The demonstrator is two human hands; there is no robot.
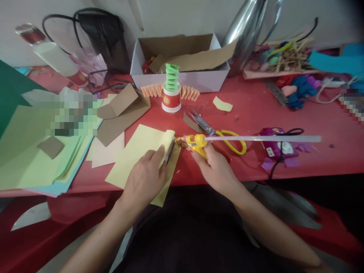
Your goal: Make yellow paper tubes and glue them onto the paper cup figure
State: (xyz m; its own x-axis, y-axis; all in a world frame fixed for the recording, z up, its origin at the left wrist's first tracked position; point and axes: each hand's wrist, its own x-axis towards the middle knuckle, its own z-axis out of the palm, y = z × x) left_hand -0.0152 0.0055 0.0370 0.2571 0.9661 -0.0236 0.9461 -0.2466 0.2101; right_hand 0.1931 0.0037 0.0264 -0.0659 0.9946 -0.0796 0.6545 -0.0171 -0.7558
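Observation:
My left hand (148, 174) is closed on the curled edge of a yellow paper sheet (136, 146) at the table's front. A thin greyish strip shows between its thumb and fingers. My right hand (217, 167) grips a yellow glue gun (199, 144), whose nozzle points left at the rolled paper edge. A long clear glue stick (264, 138) sticks out of the gun's back, toward the right. Behind the hands stands a red and white paper cup (171, 99) with a green folded strip on top and orange folded strips at both sides.
Yellow-handled scissors (231, 142) lie open behind the glue gun. A white box (182, 80) stands at the back, beside a metal jug (244, 34). Coloured paper (25, 151) and brown card (122, 110) lie left. A purple device (275, 144) with a black cord is at right.

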